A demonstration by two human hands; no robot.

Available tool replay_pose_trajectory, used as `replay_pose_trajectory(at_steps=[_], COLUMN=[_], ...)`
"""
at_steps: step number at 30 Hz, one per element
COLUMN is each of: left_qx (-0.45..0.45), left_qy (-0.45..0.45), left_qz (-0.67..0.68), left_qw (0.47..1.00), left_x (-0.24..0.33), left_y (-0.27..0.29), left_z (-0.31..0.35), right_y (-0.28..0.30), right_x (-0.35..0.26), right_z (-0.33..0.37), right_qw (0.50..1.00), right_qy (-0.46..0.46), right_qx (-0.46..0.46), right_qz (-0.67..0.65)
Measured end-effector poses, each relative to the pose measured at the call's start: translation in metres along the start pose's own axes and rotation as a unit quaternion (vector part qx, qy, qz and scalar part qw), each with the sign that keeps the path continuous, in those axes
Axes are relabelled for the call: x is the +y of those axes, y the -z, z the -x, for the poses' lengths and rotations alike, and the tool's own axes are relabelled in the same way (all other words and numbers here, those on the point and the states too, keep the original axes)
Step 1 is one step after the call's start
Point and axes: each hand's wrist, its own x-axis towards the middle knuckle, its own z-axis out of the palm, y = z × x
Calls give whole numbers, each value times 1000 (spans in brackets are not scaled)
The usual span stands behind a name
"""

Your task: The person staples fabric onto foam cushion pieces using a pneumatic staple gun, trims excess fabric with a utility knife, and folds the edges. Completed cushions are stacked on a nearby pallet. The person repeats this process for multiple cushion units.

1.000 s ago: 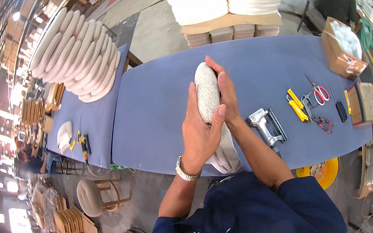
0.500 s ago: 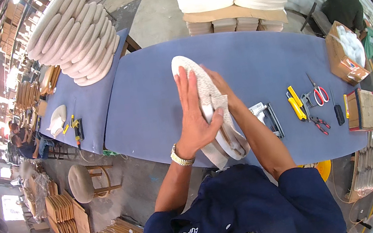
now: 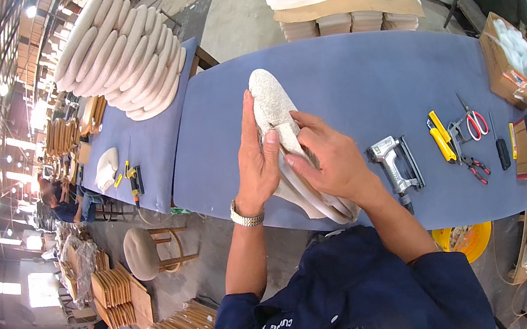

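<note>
A padded seat (image 3: pixel 270 96) in off-white textured fabric stands tilted on its edge at the table's front side. My left hand (image 3: pixel 257 165) lies along its left face, fingers pressed to the fabric and thumb over the rim, gripping it. My right hand (image 3: pixel 335 154) is closed on the loose edge of the fabric cover (image 3: pixel 288 135), thumb and fingers bent around it; the exact fold between them is partly hidden. Below my hands the seat's pale underside rim (image 3: pixel 326 206) shows. To the right of my right hand a staple gun (image 3: pixel 395 163) lies on the table.
Right on the blue table (image 3: pixel 223 116) lie a yellow cutter (image 3: pixel 441 137), scissors (image 3: pixel 476 125), pliers (image 3: pixel 477 169) and a screwdriver (image 3: pixel 502 150). Boxes (image 3: pixel 501 80) stand at the right end. Stacked padded seats (image 3: pixel 120 56) rise at the far left. A stool (image 3: pixel 144 253) stands left.
My right hand has come from behind the seat to its near side and grips the fabric edge. My left thumb has shifted up along the rim. The staple gun is less covered.
</note>
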Motion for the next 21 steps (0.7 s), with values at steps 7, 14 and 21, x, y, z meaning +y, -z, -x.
replay_pose_trajectory(at_steps=[7, 14, 21], left_qx=[-20, -40, -39], left_qy=[-8, -4, 10], left_qz=[-31, 9, 10], left_qw=[999, 999, 999], left_x=[-2, -6, -7], left_y=[8, 17, 24], left_z=[5, 7, 5], right_y=[5, -5, -12], right_x=[10, 43, 65], right_z=[4, 1, -11], right_qw=[963, 934, 920], right_qy=[-138, -162, -149], right_qx=[5, -35, -65], right_qz=[-232, -317, -358])
